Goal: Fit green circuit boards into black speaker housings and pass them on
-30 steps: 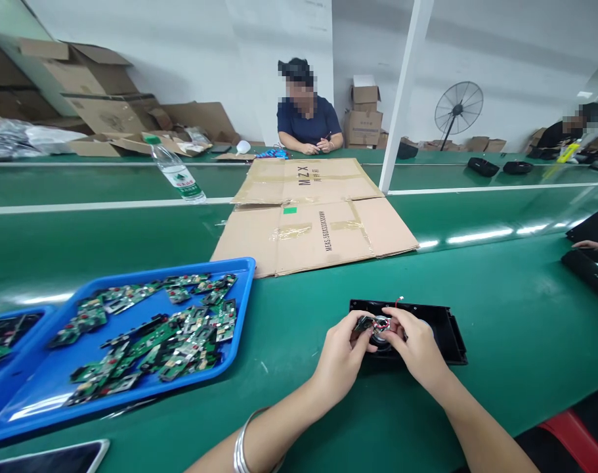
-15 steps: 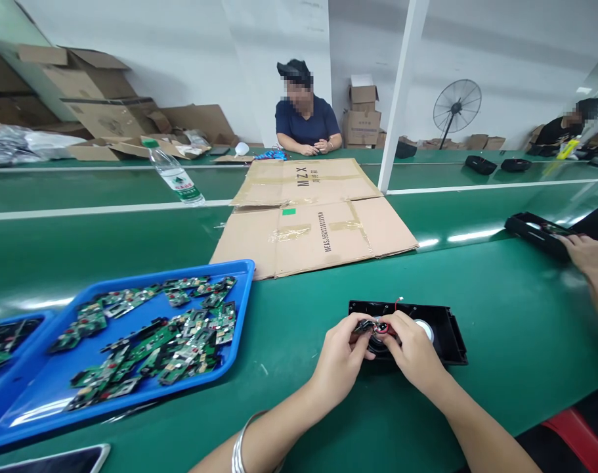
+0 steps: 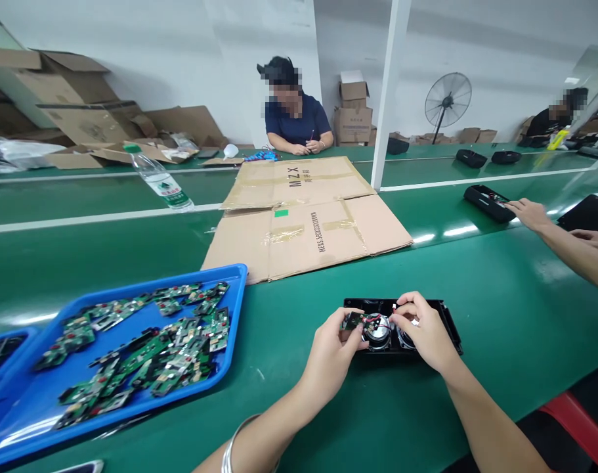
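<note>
Moved: right hand [image 3: 429, 335] off the board, now at a small plug [image 3: 394, 307] on the housing's far side; board turned flatter to view. Neighbour's hand [image 3: 528, 213] has pushed a black casing [image 3: 488, 202] farther away.
Left grip: thumb and fingers of the left hand [image 3: 328, 358] clamped on the circuit board [image 3: 354, 321], held over the housing's left end.
Right grip: thumb and fingertips together on the plug, as far as can be made out.
Housing: black housing [image 3: 449, 322] lies open on the green surface [image 3: 362, 420], two round speakers [image 3: 379, 336] inside.
Wire risk: red and dark wires [image 3: 384, 320] cross close to the speakers; a tug between the hands could strain a joint.
Board risk: a slipping left grip could drop it onto a speaker. Pulling the plug by its lead might loosen the lead.
Carton lettering: flattened cardboard [image 3: 299, 243] reads "MZX", then "MEAS:" with figures too blurred to trust; characters beside MZX unclear.
Bottle label: bottle [image 3: 163, 180] has green and red print, too small to read.
Tray boards: unmarked legibly, heaped in the blue tray [image 3: 240, 289].
</note>
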Available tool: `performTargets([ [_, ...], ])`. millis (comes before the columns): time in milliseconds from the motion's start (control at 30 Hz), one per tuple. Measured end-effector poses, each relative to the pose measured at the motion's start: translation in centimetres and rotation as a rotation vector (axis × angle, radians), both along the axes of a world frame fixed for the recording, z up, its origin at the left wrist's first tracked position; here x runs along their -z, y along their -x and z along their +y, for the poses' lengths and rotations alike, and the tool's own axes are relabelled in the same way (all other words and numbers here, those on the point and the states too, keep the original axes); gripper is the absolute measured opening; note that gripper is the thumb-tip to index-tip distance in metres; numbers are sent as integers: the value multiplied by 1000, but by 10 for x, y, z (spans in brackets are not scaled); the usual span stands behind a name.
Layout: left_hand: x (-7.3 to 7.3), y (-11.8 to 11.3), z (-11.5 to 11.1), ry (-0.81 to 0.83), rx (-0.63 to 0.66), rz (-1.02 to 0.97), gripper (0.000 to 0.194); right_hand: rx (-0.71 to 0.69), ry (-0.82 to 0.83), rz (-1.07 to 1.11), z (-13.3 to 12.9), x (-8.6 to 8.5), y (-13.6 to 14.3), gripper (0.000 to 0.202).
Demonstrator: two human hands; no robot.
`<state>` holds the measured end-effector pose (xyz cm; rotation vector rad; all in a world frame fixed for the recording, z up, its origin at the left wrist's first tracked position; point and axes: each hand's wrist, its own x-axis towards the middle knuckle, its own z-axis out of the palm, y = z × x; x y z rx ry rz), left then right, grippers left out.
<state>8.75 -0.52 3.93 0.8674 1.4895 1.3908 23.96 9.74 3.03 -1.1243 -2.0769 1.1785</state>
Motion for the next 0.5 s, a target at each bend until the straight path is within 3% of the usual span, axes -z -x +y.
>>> performTargets([
  [233, -1, -7, 7, 13, -33, -36, 27, -351, -92, -9, -5, -15, -9, 9],
  [333, -3, -11, 12, 3, -17, -4, 25, -369, -222, -14, -8, -12, -7, 14],
  [500, -1, -13, 14, 12, -15, -5, 26, -281, -448, 2, -11, 0, 1, 18],
])
